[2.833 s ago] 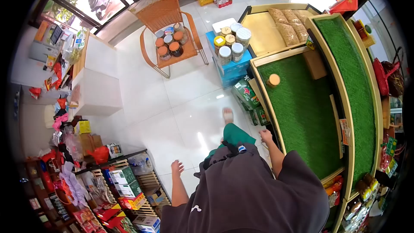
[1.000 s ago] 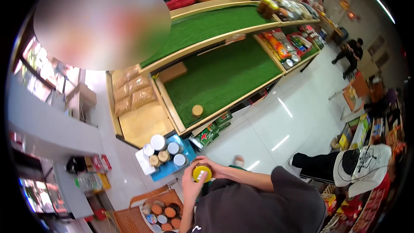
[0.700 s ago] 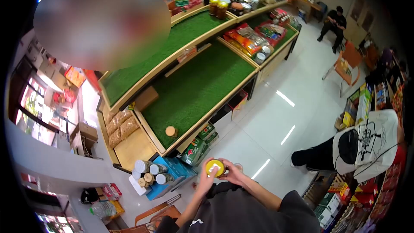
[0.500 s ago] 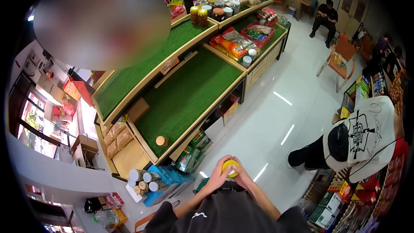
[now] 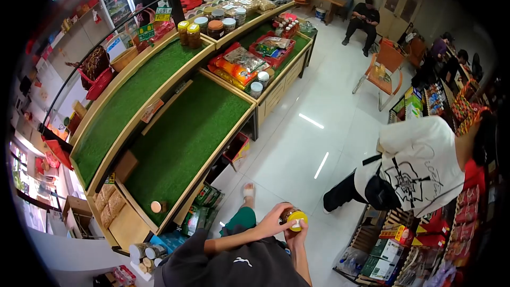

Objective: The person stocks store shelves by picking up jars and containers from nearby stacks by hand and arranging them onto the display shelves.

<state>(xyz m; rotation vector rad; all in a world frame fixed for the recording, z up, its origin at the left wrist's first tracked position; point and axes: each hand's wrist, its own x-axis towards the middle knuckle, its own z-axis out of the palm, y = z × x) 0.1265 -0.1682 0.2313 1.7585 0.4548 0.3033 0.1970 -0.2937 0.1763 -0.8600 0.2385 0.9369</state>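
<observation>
A glass jar with brown contents and a yellow lid is in both my hands, in front of my dark shirt. It lies tilted, with the lid towards me and to the right. The fingers of my left hand wrap around its left side. My right hand grips it from below, near the lid, and part of that hand is hidden behind the jar. A small pale-lidded jar stands on the green-lined shelf to my left.
Jars with yellow lids stand on the upper shelf among other jars. Packaged goods lie farther along. On the right, a person in a white shirt bends over shelves of boxes. An orange chair stands on the tiled floor.
My view has swung, shifting the shelves left. The jar has tipped so its brown side shows, and my hands have shifted around it. My foot and green shorts have come into view.
</observation>
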